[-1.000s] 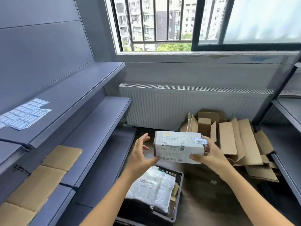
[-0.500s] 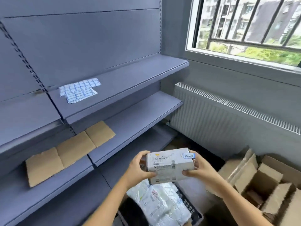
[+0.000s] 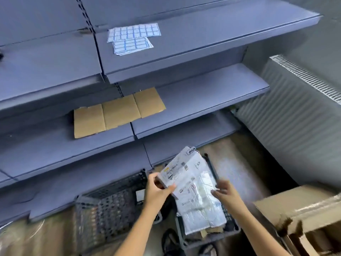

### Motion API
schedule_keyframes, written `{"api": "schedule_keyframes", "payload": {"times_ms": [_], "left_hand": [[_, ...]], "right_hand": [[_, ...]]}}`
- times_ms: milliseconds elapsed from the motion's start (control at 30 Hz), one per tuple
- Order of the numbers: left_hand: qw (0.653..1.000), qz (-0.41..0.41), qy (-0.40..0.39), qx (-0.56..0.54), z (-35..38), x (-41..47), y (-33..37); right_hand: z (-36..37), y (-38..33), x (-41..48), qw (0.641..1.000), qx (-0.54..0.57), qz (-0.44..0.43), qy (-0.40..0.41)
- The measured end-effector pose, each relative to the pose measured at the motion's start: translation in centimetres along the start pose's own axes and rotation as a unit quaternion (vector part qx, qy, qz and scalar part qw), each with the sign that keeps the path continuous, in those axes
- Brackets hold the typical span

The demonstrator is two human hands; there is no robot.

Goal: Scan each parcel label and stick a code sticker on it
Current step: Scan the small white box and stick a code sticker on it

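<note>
Evidently one parcel is dealt with: the small white box (image 3: 180, 166), held tilted low over the floor, already carries a blue-edged code sticker (image 3: 191, 150) at its far corner, beside its printed label. The left hand (image 3: 159, 191) grips the box's near corner, thumb on top. The right hand (image 3: 226, 194) lies on the white plastic mailers (image 3: 200, 206) heaped in the black crate (image 3: 231, 230); whether it pinches one is too blurred to tell. Those mailers probably remain to be done, and sticker sheets (image 3: 132, 38) lie on the upper shelf (image 3: 221, 34).
</note>
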State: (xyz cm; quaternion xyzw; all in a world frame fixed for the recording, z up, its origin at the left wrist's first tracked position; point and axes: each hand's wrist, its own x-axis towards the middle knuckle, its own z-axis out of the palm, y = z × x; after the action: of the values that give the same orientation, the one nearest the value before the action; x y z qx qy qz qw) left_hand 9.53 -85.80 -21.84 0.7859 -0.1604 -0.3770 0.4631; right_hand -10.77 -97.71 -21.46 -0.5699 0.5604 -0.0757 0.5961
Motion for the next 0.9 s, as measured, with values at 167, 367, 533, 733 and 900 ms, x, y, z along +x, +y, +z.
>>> {"api": "schedule_keyframes", "payload": {"times_ms": [167, 367, 533, 733, 900], "left_hand": [[0.994, -0.103, 0.025, -0.014, 4.6, 4.4, -7.8], [0.983, -0.184, 0.005, -0.027, 10.9, 8.6, -16.7], [0.968, -0.244, -0.021, -0.059, 15.7, 11.4, -22.9], [0.945, -0.304, -0.092, -0.072, 21.8, 12.3, -26.8], [0.936, -0.329, -0.108, -0.056, 25.3, 11.4, -28.5]], "right_hand": [[2.4, 6.3, 3.5, 0.995, -0.053, 0.079, -0.016], [5.0, 15.5, 8.0, 0.987, -0.031, 0.160, -0.013], [6.7, 22.4, 11.1, 0.975, -0.012, 0.218, -0.028], [6.9, 26.4, 13.2, 0.969, 0.015, 0.245, 0.009], [6.6, 27.8, 14.0, 0.968, 0.034, 0.246, 0.030]]}}
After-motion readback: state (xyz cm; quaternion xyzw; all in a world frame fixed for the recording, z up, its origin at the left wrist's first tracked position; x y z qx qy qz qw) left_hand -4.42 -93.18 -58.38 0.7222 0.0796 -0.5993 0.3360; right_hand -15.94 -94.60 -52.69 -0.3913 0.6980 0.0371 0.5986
